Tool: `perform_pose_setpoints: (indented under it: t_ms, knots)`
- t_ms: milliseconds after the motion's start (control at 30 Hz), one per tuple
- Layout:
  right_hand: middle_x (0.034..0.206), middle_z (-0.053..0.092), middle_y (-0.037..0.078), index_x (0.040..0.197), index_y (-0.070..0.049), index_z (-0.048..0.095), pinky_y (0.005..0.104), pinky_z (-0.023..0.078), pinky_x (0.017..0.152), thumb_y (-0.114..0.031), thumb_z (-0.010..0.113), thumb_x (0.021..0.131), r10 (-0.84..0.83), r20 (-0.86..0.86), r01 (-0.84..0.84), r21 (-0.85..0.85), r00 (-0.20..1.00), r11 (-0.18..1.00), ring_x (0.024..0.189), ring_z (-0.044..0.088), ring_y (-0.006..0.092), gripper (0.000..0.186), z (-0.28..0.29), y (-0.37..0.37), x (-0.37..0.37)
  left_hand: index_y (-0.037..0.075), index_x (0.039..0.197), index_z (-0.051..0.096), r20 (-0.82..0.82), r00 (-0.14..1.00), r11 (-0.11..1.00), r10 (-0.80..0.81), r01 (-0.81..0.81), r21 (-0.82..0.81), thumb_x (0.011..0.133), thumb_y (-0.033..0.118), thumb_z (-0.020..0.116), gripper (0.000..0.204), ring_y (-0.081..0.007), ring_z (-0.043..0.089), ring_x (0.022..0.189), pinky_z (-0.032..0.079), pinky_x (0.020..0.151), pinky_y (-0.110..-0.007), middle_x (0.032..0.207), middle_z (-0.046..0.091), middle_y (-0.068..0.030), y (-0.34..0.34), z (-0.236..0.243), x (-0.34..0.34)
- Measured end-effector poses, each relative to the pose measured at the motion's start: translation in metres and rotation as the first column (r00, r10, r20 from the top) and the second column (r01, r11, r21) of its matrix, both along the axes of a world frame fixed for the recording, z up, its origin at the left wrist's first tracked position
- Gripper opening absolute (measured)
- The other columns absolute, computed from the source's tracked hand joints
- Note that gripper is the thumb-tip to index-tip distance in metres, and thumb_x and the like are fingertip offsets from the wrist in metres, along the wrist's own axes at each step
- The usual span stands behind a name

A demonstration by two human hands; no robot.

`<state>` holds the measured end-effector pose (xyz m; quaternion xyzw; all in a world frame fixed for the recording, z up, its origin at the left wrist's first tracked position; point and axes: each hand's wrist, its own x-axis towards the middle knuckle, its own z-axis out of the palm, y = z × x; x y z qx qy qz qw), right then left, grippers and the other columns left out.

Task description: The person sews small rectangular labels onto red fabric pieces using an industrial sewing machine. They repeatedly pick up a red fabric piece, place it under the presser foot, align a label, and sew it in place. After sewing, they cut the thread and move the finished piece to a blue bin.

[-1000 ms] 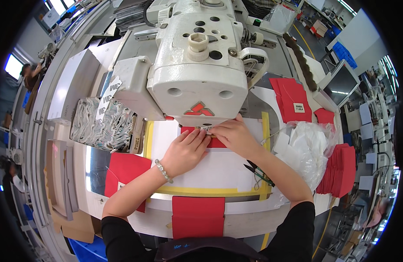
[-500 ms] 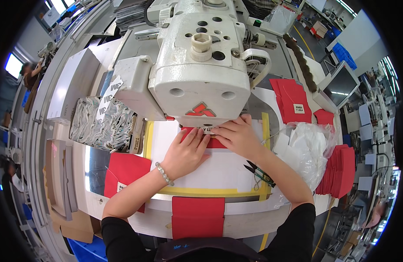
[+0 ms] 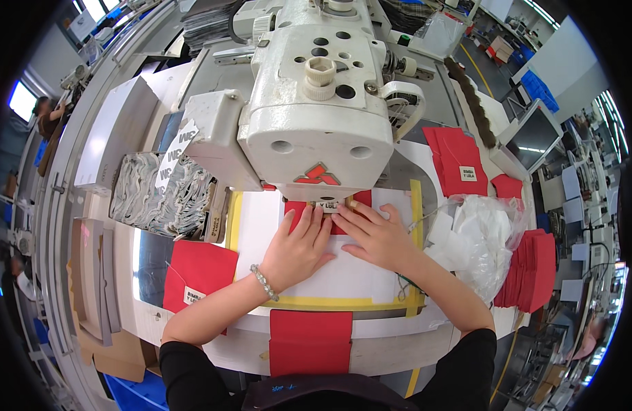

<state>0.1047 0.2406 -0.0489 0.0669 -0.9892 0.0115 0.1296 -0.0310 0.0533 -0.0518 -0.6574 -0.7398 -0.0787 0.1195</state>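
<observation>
Under the front of a white sewing machine (image 3: 316, 147) lies a piece of red fabric (image 3: 362, 198) with a small white label (image 3: 327, 205) on it. My left hand (image 3: 299, 250), a beaded bracelet on its wrist, rests flat on the fabric's left part, fingertips close to the label. From the other side my right hand (image 3: 376, 236) lies palm down, its fingers stretched out and its fingertips at the label's right edge. Both thumbs point inward over the white work surface (image 3: 316, 281), which is edged with yellow tape. The needle area is hidden behind the machine head.
Left of the machine stands a box of crumpled strips (image 3: 162, 198); nearer lies a labelled red piece (image 3: 199, 270). Red fabric (image 3: 311, 342) hangs over the front edge. At right are a clear plastic bag (image 3: 480, 240), stacked red pieces (image 3: 531, 270) and another labelled piece (image 3: 456, 161).
Both hands have drawn slightly toward me, and my right fingers have spread. More of the label and red fabric shows. My right forearm now mostly covers the green-handled snips.
</observation>
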Motion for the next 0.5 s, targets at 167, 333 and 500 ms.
perform_pose_setpoints:
  t_ms: [167,333,500]
  knots:
    - [0.136,0.056,-0.003,0.134,-0.019,0.056,0.0423,0.031,0.086,-0.040,0.070,0.080,0.013,-0.015,-0.013,0.016,1.000,1.000,0.119,0.050,0.0139,0.060,-0.002,-0.002,0.004,0.001,0.129,0.055,-0.018,1.000,1.000,0.022,-0.023,-0.016,0.083,0.050,0.064,0.068,-0.0321,0.048,0.129,0.038,0.105,-0.049,0.138,0.051,-0.0211,-0.001,-0.006,0.006]
    - [0.133,0.057,-0.002,0.132,-0.017,0.057,0.0419,0.030,0.087,-0.040,0.070,0.081,-0.002,-0.021,0.001,-0.047,1.000,0.999,0.118,0.049,0.0161,0.058,-0.002,-0.003,0.002,0.002,0.132,0.052,0.033,0.999,0.998,0.041,-0.040,-0.041,0.085,0.053,0.061,0.070,-0.0308,0.046,0.129,0.037,0.104,-0.047,0.141,0.049,-0.0186,-0.001,-0.008,0.006]
    - [0.126,0.057,0.000,0.128,-0.013,0.057,0.0425,0.035,0.087,-0.039,0.069,0.081,-0.016,-0.040,0.013,-0.076,0.999,0.997,0.115,0.049,0.0165,0.055,0.001,-0.004,-0.009,0.003,0.129,0.052,0.041,0.998,0.998,0.057,-0.057,-0.007,0.085,0.053,0.060,0.068,-0.0282,0.047,0.126,0.039,0.099,-0.043,0.134,0.054,-0.0144,0.002,-0.005,-0.002]
